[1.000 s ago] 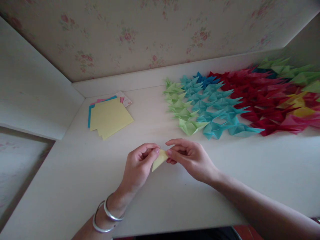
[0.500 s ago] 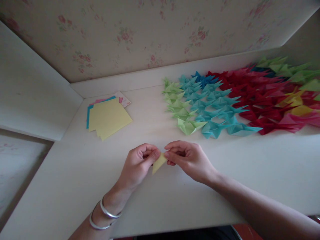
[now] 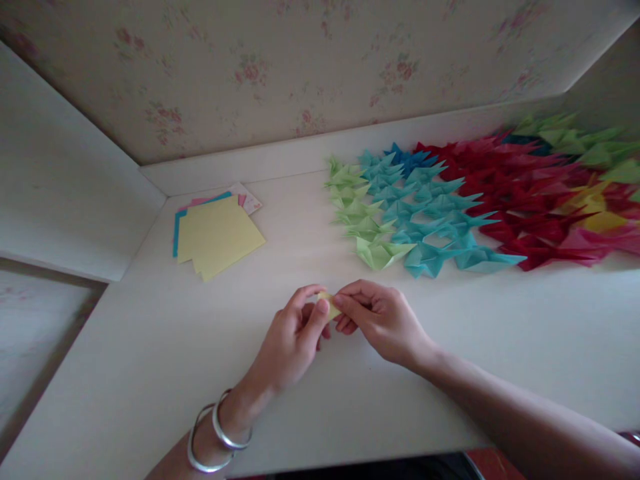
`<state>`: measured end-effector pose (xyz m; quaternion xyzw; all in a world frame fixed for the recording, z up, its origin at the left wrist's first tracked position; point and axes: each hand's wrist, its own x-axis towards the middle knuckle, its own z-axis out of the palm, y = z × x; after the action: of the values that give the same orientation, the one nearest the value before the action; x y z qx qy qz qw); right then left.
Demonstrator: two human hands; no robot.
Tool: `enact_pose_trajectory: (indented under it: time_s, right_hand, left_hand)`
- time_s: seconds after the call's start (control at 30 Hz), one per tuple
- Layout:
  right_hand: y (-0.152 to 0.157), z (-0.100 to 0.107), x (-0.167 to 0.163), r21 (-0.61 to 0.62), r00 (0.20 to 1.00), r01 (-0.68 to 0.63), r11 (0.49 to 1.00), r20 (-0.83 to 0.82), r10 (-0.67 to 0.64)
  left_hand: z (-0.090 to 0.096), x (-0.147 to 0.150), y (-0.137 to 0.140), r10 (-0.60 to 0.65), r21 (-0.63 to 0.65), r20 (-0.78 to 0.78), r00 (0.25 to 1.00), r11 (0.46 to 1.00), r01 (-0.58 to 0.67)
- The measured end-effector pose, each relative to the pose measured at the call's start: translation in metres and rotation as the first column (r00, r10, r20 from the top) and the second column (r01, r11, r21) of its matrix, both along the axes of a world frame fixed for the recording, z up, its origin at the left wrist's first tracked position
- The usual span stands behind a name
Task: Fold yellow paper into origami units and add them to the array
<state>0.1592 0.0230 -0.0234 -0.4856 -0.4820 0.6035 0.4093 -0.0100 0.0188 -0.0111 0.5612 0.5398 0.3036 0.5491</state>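
A small piece of folded yellow paper [image 3: 331, 308] is held just above the white desk, between my two hands. My left hand [image 3: 295, 333] grips its left side, the thumb laid over the front and the fingers behind. With thumb and forefinger, my right hand [image 3: 383, 319] pinches the upper right edge. Most of the paper is covered by the fingers, so its exact folds cannot be made out. Two silver bangles circle my left wrist.
On the left lies a stack of square paper sheets [image 3: 225, 237], yellow on top with blue and pink beneath. Rows of folded paper cranes [image 3: 430, 257] in green, turquoise, red, pink and yellow fill the back right. A flowered wall [image 3: 300, 73] rises behind the desk [image 3: 150, 373].
My left hand has moved right and closer to my right hand, its thumb sliding over the yellow paper. Less of the paper shows now. My right hand stays nearly in place.
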Motion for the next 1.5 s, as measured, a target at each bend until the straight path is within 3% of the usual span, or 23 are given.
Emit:
enact_pose_trajectory:
  time_s: [0.1, 0.23, 0.43, 0.63, 0.77, 0.87, 0.97, 1.27, 1.4, 1.5]
  right_hand:
    - [0.001, -0.001, 0.000, 0.022, 0.998, 0.059, 0.998, 0.003, -0.059]
    - [0.001, 0.002, -0.002, -0.037, 0.996, 0.015, 0.999, -0.085, -0.018]
    - [0.000, 0.007, -0.001, -0.099, 0.967, -0.180, 0.979, -0.199, 0.158]
    - [-0.003, 0.006, -0.002, -0.162, 0.968, -0.134, 0.978, -0.231, 0.094]
    - [-0.003, 0.002, -0.001, -0.058, 0.988, -0.108, 0.992, -0.117, 0.100]
    - [-0.002, 0.003, 0.004, 0.076, 0.993, -0.112, 0.991, -0.023, 0.114]
    - [-0.002, 0.006, 0.009, 0.148, 0.991, -0.136, 0.980, 0.026, 0.134]
    - [-0.004, 0.005, 0.012, 0.178, 0.997, -0.062, 0.982, -0.037, 0.070]
    - [-0.003, 0.007, 0.012, 0.165, 0.990, -0.046, 0.985, -0.123, 0.066]
    - [-0.002, 0.007, 0.012, 0.181, 0.993, -0.070, 0.981, -0.082, 0.086]
  left_hand:
    - [0.003, 0.002, -0.002, -0.064, -0.105, 0.117, 0.991, 0.992, 0.077]
    - [0.006, 0.001, -0.002, -0.025, -0.070, 0.111, 0.993, 0.997, 0.033]
    - [0.007, -0.003, -0.002, -0.047, -0.044, 0.154, 0.987, 0.998, 0.054]
    - [0.007, -0.002, -0.001, -0.048, -0.070, 0.173, 0.984, 0.996, 0.061]
    - [0.004, -0.003, 0.001, -0.052, -0.085, 0.111, 0.992, 0.995, 0.062]
    - [0.003, -0.004, 0.001, -0.046, 0.017, 0.047, 0.998, 0.999, 0.045]
    - [0.002, -0.004, 0.000, -0.044, 0.080, 0.086, 0.995, 0.996, 0.037]
    - [0.003, -0.008, -0.003, 0.059, 0.139, 0.196, 0.979, 0.987, -0.087]
    - [0.007, -0.011, -0.003, 0.001, 0.195, 0.153, 0.988, 0.980, -0.031]
    - [0.009, -0.012, -0.001, -0.037, 0.203, 0.098, 0.995, 0.979, 0.017]
